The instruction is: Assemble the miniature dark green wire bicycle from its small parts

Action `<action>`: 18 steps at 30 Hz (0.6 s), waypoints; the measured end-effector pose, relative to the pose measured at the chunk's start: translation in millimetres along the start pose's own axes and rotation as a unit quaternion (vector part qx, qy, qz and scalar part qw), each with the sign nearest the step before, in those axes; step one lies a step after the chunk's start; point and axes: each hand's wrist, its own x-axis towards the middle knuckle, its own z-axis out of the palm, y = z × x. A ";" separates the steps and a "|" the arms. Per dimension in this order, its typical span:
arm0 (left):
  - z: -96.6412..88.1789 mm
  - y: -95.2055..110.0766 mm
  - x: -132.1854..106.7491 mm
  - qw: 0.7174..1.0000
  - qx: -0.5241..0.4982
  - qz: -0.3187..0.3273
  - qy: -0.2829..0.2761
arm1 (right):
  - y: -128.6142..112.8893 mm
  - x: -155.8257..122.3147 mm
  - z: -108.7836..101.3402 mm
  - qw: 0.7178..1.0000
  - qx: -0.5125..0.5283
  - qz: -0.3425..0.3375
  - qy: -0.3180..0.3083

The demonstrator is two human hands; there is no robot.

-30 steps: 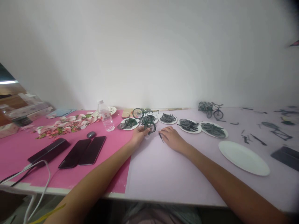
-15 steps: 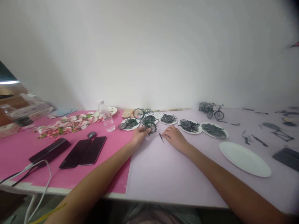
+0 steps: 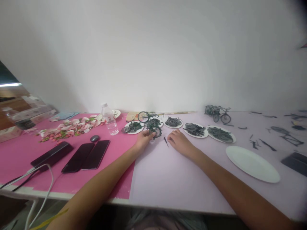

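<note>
My left hand (image 3: pixel 143 140) rests on the table with its fingers closed on the rear wheel of a small green model bicycle (image 3: pixel 150 123). My right hand (image 3: pixel 178 142) lies palm down a little to the right, fingers loosely curled on the lilac surface, holding nothing I can see. A thin dark rod (image 3: pixel 165 141) lies on the table between the two hands, just left of the right fingertips. Several small white plates (image 3: pixel 194 129) heaped with dark bicycle parts stand in a row behind the hands.
A water bottle (image 3: pixel 109 119), a grey mouse (image 3: pixel 94 138) and three dark phones (image 3: pixel 85 155) lie on the pink mat (image 3: pixel 28 150) at left, beside pink petals (image 3: pixel 67 127). An empty white plate (image 3: pixel 252 163), a finished model bicycle (image 3: pixel 218 113) and loose dark parts (image 3: pixel 263 143) lie at right.
Both hands stay almost where they were. The right hand has drawn slightly back from the dark rod, which now lies free of the fingertips.
</note>
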 end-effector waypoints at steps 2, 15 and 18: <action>-1.2 -0.5 0.0 1.000 0.008 0.006 -0.008 | -1.9 -0.1 -1.8 1.000 -0.004 0.007 -0.006; -2.1 -1.8 1.5 1.000 0.011 0.004 -0.017 | -0.7 -2.2 1.2 1.000 -0.015 0.022 -0.013; -1.3 -0.1 0.7 1.000 0.012 0.005 -0.013 | -0.5 -3.2 0.8 1.000 -0.009 0.021 -0.018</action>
